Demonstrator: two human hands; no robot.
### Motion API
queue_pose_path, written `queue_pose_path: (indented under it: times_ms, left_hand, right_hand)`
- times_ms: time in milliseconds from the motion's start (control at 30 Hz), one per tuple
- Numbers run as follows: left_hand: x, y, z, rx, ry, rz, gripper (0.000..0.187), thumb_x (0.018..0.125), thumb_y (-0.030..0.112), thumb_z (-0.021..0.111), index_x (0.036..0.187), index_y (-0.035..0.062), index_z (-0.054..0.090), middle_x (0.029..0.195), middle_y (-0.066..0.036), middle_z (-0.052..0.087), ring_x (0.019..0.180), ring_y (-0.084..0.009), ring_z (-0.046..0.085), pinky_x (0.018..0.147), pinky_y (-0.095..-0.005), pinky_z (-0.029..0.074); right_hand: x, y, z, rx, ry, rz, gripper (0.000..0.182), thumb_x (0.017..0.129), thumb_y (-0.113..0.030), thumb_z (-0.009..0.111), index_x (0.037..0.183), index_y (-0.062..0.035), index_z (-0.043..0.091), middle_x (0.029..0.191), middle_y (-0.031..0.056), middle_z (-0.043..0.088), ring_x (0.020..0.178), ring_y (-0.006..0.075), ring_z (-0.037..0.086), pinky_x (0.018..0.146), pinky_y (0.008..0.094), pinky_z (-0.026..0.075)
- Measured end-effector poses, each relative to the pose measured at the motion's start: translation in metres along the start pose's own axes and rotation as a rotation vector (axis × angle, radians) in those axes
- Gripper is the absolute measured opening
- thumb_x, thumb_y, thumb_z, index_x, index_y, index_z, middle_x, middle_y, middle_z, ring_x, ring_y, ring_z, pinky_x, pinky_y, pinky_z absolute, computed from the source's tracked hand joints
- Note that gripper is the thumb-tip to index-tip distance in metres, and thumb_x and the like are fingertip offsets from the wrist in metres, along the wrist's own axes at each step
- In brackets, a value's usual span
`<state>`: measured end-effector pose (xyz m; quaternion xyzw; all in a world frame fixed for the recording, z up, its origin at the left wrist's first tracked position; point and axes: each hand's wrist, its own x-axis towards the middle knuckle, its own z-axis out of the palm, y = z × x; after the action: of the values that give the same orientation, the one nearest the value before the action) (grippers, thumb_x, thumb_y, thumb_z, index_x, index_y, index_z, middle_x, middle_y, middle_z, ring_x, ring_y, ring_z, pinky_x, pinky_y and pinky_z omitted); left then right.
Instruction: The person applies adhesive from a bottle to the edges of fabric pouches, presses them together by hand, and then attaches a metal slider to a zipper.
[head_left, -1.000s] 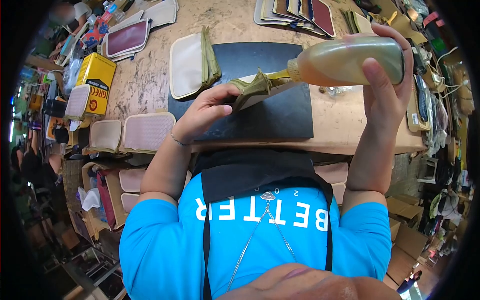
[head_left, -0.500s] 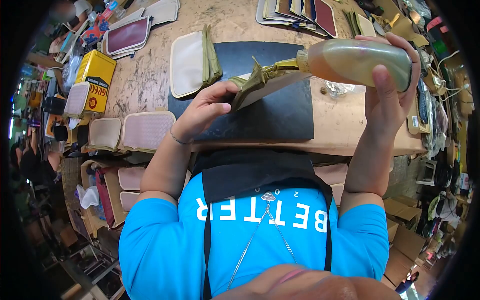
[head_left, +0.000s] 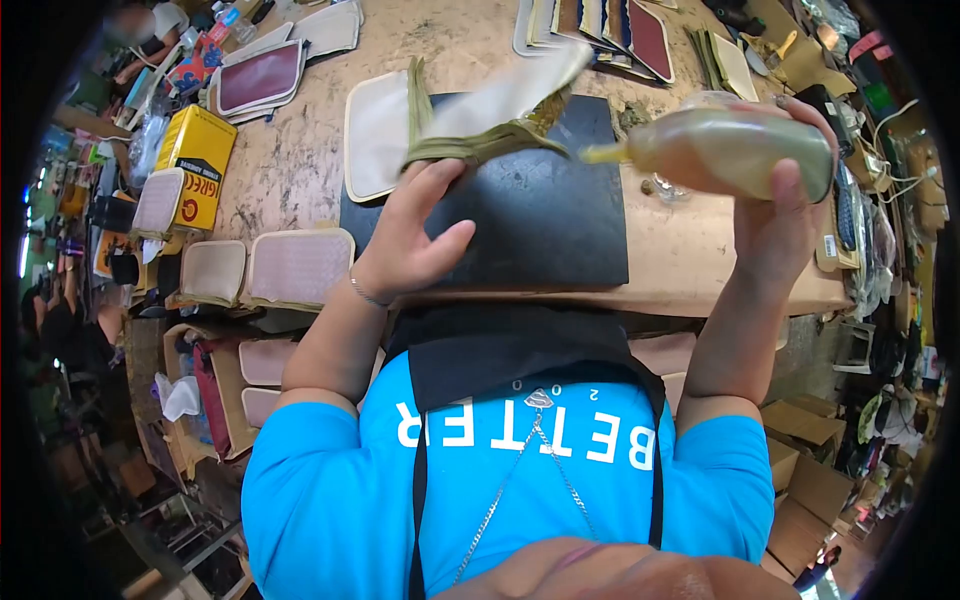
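Note:
My right hand point(head_left: 778, 225) grips a clear plastic squeeze bottle point(head_left: 725, 152) lying nearly level, its yellowish nozzle pointing left and amber liquid inside. My left hand point(head_left: 408, 225) has its thumb spread away, while its fingertips touch the olive fabric edge point(head_left: 475, 147) of a pale, rounded panel point(head_left: 505, 95). That panel is tilted and smeared by motion, above the left part of a black board point(head_left: 540, 215). Wet amber stuff shines near its right end. Another cream panel point(head_left: 375, 135) with olive folds lies just left of it.
A yellow adhesive can point(head_left: 195, 160) stands at left. Light woven panels point(head_left: 300, 265) lie along the front edge. Maroon and cream panels point(head_left: 262, 75) are stacked at back left, more panels point(head_left: 590, 35) at the back. Another person point(head_left: 160, 30) is at the far left.
The panel has swung up and left, away from the bottle nozzle. My left thumb has come off it. The bottle has shifted slightly right and down.

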<state>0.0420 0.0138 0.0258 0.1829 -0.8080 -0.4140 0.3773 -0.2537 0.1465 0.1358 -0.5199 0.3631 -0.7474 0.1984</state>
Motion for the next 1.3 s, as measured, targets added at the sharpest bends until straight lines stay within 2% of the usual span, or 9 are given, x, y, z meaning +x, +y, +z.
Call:
queue_pose_path:
  times_ms: [67,133,167,267,533,733,833,1067,1300]
  left_hand:
    - [0.004,0.0,0.003,0.651,0.212,0.329,0.061,0.074,0.017,0.071,0.129,-0.0009,0.052,0.125,-0.02,0.054,0.118,-0.0366,0.051,0.101,-0.04,0.04]
    - [0.008,-0.006,0.008,0.917,0.44,0.353,0.06,0.074,0.016,0.072,0.129,0.0006,0.053,0.123,-0.018,0.055,0.114,-0.0343,0.054,0.098,-0.0405,0.043]
    - [0.009,-0.011,0.005,0.94,0.464,0.374,0.06,0.074,0.016,0.073,0.128,0.001,0.054,0.123,-0.018,0.056,0.113,-0.0338,0.055,0.097,-0.0405,0.044]
    - [0.011,-0.022,-0.004,1.01,0.515,0.429,0.056,0.073,0.015,0.074,0.124,0.0019,0.056,0.121,-0.016,0.056,0.109,-0.0322,0.057,0.094,-0.0402,0.046]
    - [0.001,-0.027,-0.009,1.075,0.48,0.454,0.036,0.073,0.013,0.072,0.107,0.0043,0.064,0.112,-0.01,0.061,0.102,-0.028,0.061,0.089,-0.0386,0.048]
    - [-0.002,-0.02,-0.011,1.039,0.463,0.414,0.033,0.073,0.013,0.071,0.104,0.005,0.065,0.11,-0.009,0.062,0.098,-0.0267,0.061,0.087,-0.0374,0.049]
    - [-0.002,-0.02,-0.011,1.028,0.499,0.487,0.033,0.072,0.013,0.071,0.104,0.0051,0.065,0.11,-0.009,0.062,0.097,-0.0268,0.062,0.087,-0.0377,0.049]
    - [-0.003,-0.016,-0.012,1.037,0.514,0.483,0.043,0.072,0.012,0.072,0.113,0.0043,0.062,0.114,-0.011,0.061,0.102,-0.0287,0.06,0.089,-0.039,0.048]
    - [0.002,-0.013,-0.012,0.975,0.576,0.5,0.052,0.073,0.012,0.074,0.122,0.0021,0.058,0.119,-0.014,0.058,0.108,-0.0313,0.058,0.093,-0.0406,0.047]
  right_hand:
    - [-0.002,0.001,-0.002,0.055,0.128,0.037,0.047,0.091,-0.017,0.066,0.128,0.0008,0.043,0.112,0.0208,0.062,0.1,0.0269,0.065,0.089,0.0371,0.054]
    - [-0.004,0.004,-0.005,0.105,0.204,0.059,0.045,0.092,-0.017,0.064,0.127,0.0012,0.044,0.113,0.0204,0.061,0.101,0.0267,0.065,0.088,0.037,0.055]
    - [-0.006,0.005,-0.005,0.123,0.212,0.069,0.043,0.093,-0.016,0.064,0.127,0.0015,0.045,0.112,0.0188,0.061,0.1,0.0256,0.065,0.085,0.0356,0.057]
    - [-0.014,0.005,-0.007,0.099,0.166,0.163,0.042,0.095,-0.019,0.059,0.129,0.0006,0.045,0.119,0.0173,0.058,0.111,0.0268,0.061,0.095,0.0404,0.053]
    - [-0.011,0.003,0.011,-0.029,0.134,0.189,0.044,0.093,-0.02,0.062,0.128,0.0026,0.045,0.116,0.0166,0.058,0.107,0.0232,0.062,0.091,0.0354,0.053]
    - [-0.009,0.003,0.015,-0.014,0.096,0.23,0.047,0.093,-0.021,0.063,0.129,0.003,0.045,0.114,0.0158,0.06,0.104,0.0217,0.063,0.089,0.0344,0.053]
    - [-0.01,0.005,0.016,-0.034,0.083,0.224,0.046,0.094,-0.021,0.062,0.129,0.0028,0.044,0.113,0.0153,0.06,0.104,0.0213,0.063,0.089,0.0336,0.053]
    - [-0.012,0.003,0.015,0.094,0.062,0.25,0.044,0.095,-0.019,0.06,0.13,0.0028,0.043,0.115,0.0157,0.059,0.105,0.021,0.062,0.091,0.0342,0.052]
    - [-0.024,0.004,0.02,-0.055,0.018,0.075,0.053,0.091,-0.026,0.065,0.13,0.0024,0.041,0.116,0.021,0.058,0.108,0.027,0.06,0.095,0.0363,0.049]
